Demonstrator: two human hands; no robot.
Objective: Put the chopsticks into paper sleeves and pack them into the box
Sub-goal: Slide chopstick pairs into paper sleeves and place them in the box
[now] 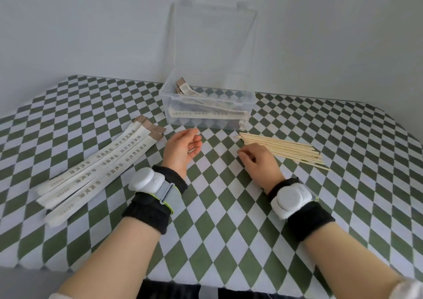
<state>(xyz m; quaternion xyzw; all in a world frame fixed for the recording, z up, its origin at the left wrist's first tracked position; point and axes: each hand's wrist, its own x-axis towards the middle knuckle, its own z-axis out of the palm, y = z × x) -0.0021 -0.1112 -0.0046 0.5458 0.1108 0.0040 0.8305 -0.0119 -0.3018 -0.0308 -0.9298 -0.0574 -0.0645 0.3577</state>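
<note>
Reviewer: Grip state, both?

Line: Left grip (183, 148) is empty with relaxed fingers, palm turned inward, just in front of the box (167, 115). Right grip (257, 159) has its fingers curled at the near edge of the chopsticks (288, 148), in front of the box and to its right. Can't tell whether it has pinched a stick or is only touching the pile.

Reviewer: Step?

Line: My read is that it's the start of a new cycle, picking sticks for the next sleeve. Sleeved pairs (206, 113) already lie in the box, lid (212, 39) up against the wall. Loose chopsticks and empty paper sleeves (103, 161) both remain, so I'd call it partly done.

Reviewer: Sleeves where?

Line: Fanned flat on the bench (229, 207), in front of the box and to its left, brown-patterned ends pointing toward it.

Reviewer: Next move needs?

Line: Right grip separates a pair from the pile and lifts it clear. Left grip takes one sleeve off the fan and holds its mouth open. The sticks are thin and lie tight together, so taking too many is the likely slip. The sleeves overlap too, so a second one may drag along.

Reviewer: Text or brands?

Line: Each sleeve has a column of brown Chinese characters, too soft to read with confidence. There's a small mark at the near ends, illegible. No brand is readable on the box or on the white wrist units (146, 182).
</note>
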